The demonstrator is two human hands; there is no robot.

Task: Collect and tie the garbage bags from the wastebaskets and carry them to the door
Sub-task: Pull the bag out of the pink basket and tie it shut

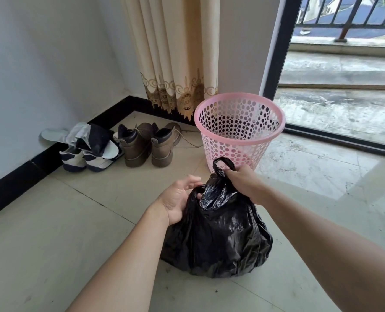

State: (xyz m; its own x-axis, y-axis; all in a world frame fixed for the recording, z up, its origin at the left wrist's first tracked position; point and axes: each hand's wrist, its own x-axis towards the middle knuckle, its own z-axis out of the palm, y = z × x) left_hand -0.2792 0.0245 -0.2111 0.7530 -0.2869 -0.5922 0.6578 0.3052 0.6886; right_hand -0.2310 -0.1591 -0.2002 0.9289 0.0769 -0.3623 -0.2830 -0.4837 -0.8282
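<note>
A full black garbage bag [218,233] sits on the tiled floor in front of me. My right hand [243,180] grips one twisted handle loop of the bag and holds it up at the bag's top. My left hand [179,197] is at the bag's left upper edge, with its fingers curled round the other loop of plastic. Just behind the bag stands a pink perforated wastebasket [240,129], upright, with no liner in it.
Brown boots [148,143] and white sneakers [85,154] line the wall at the left. A cream curtain [173,52] hangs in the corner. A sliding glass door [277,52] to a wet balcony is at the right.
</note>
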